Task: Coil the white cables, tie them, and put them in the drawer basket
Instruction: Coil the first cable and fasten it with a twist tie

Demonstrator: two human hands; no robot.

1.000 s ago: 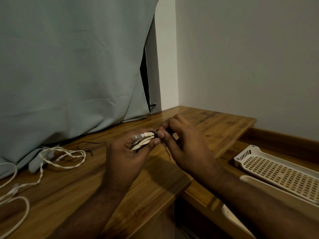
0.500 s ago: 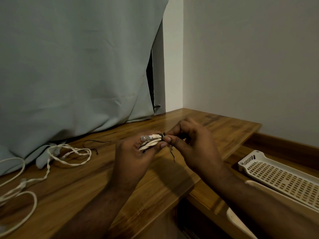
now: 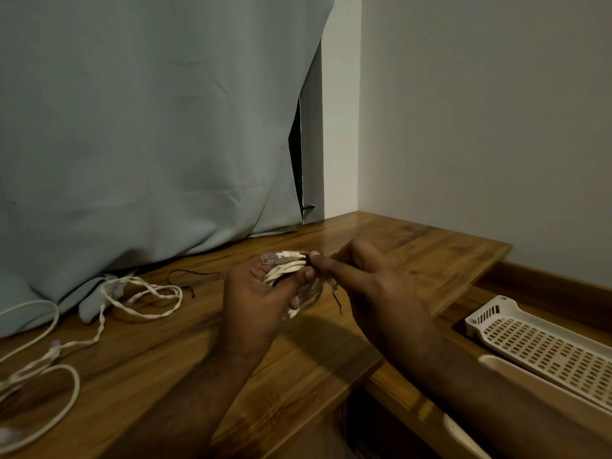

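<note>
My left hand [image 3: 255, 293] grips a coiled white cable [image 3: 284, 265] above the wooden desk, with a clear plug sticking out at the top. My right hand [image 3: 371, 279] pinches a thin black tie [image 3: 337, 298] at the coil's right side; the tie's loose end hangs down below my fingers. A second white cable [image 3: 139, 293] lies loose and twisted on the desk at the left. The cream slotted drawer basket [image 3: 543, 346] sits in the open drawer at the lower right.
A grey-green curtain [image 3: 149, 127] hangs onto the back of the wooden desk [image 3: 331, 352]. Another thin black tie [image 3: 190, 276] lies on the desk near the curtain. More white cable loops [image 3: 49, 382] trail off the left edge. A wall stands to the right.
The camera view has shifted slightly, so both hands sit a little further right. My hands still hold the coil and the black tie in much the same way.
</note>
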